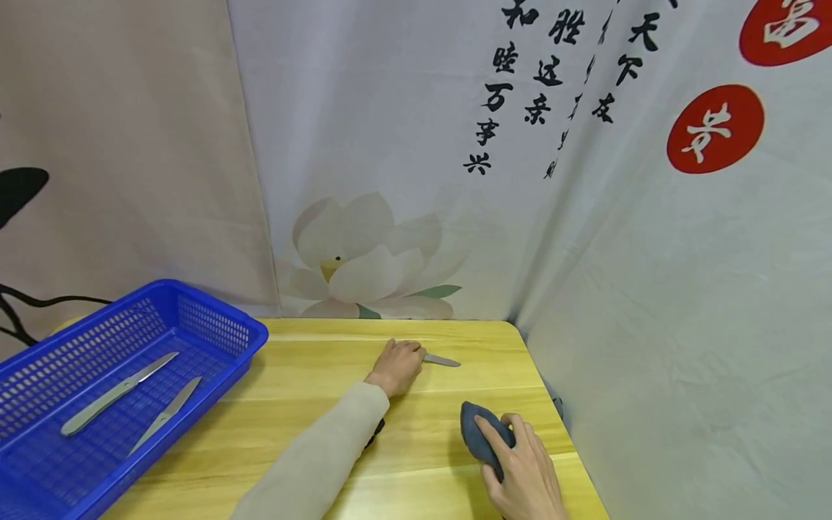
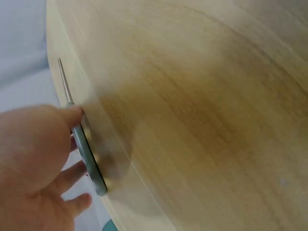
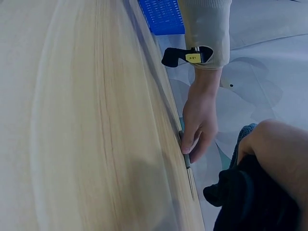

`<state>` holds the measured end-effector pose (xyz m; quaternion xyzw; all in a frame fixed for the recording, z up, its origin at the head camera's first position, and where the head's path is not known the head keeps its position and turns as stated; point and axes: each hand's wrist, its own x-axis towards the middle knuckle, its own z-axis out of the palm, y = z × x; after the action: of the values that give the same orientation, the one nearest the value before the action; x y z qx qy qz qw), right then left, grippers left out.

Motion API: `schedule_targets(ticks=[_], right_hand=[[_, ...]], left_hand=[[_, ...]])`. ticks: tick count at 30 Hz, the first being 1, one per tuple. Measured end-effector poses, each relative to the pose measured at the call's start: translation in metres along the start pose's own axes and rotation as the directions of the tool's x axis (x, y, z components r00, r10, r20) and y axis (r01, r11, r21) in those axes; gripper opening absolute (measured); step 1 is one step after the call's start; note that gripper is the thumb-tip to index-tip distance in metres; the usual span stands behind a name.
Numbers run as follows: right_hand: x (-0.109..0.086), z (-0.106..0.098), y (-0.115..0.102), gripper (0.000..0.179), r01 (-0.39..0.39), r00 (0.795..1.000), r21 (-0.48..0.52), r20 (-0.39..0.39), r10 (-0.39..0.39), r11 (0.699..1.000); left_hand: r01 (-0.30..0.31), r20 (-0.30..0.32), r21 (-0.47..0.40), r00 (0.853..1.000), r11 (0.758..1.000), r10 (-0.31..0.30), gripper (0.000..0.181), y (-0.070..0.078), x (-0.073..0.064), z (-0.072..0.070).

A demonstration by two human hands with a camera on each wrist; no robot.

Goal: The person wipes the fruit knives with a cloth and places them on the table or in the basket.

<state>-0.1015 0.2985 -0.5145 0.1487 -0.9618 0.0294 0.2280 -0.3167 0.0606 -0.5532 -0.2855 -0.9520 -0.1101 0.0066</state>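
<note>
Near the table's far edge my left hand pinches a knife by its grey-green handle, the blade pointing right. In the left wrist view the thumb lies across the knife at the blade end of the handle, with the fingers on its other side. My right hand holds a folded dark blue-grey cloth above the right part of the table; this cloth looks nearly black in the right wrist view. Two more knives with pale green handles lie apart in a blue basket.
The blue basket has mesh walls and stands at the left of the wooden table. A printed cloth curtain hangs behind the table and along its right side. Black cables run behind the basket.
</note>
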Motion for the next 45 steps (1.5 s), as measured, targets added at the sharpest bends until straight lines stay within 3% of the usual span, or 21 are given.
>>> schedule_targets(ticks=[3, 6, 14, 18, 24, 30, 37, 41, 45], right_hand=[[-0.001, 0.001, 0.0, 0.071, -0.007, 1.0, 0.006, 0.002, 0.007, 1.0], [-0.002, 0.001, 0.0, 0.07, -0.008, 1.0, 0.008, 0.002, 0.008, 1.0], [-0.002, 0.003, 0.001, 0.07, 0.004, 1.0, 0.014, -0.016, -0.004, 1.0], [0.0, 0.003, 0.0, 0.07, 0.013, 1.0, 0.017, -0.013, -0.013, 1.0], [0.007, 0.003, -0.004, 0.07, 0.06, 0.997, 0.034, -0.046, -0.059, 0.998], [0.017, 0.0, -0.013, 0.074, 0.093, 0.994, 0.046, -0.064, -0.09, 0.995], [0.04, -0.003, -0.037, 0.076, 0.183, 0.977, 0.083, -0.125, -0.172, 0.98], [0.054, -0.002, -0.055, 0.079, 0.27, 0.948, 0.108, -0.201, -0.245, 0.957], [0.067, -0.001, -0.075, 0.083, 0.349, 0.919, 0.119, -0.24, -0.314, 0.93]], left_hand=[[0.015, -0.061, 0.08, 0.998, 0.997, -0.01, 0.033, 0.002, 0.002, 0.002], [0.039, -0.071, 0.119, 0.997, 0.992, -0.03, 0.036, 0.003, 0.0, 0.002], [0.042, -0.073, 0.108, 0.997, 0.993, -0.034, 0.025, -0.003, -0.019, -0.006], [-0.015, -0.112, 0.04, 0.994, 0.999, 0.019, 0.015, -0.009, -0.033, -0.014], [-0.066, -0.159, -0.175, 0.987, 0.982, 0.038, 0.011, -0.016, -0.058, -0.032], [-0.081, -0.205, -0.375, 0.979, 0.923, 0.003, 0.009, -0.02, -0.091, -0.056], [-0.08, -0.255, -0.558, 0.964, 0.826, -0.078, 0.021, -0.025, -0.136, -0.073], [-0.036, -0.222, -0.635, 0.965, 0.771, -0.138, 0.027, -0.025, -0.16, -0.08], [0.046, -0.127, -0.724, 0.972, 0.689, -0.198, 0.024, -0.024, -0.179, -0.088]])
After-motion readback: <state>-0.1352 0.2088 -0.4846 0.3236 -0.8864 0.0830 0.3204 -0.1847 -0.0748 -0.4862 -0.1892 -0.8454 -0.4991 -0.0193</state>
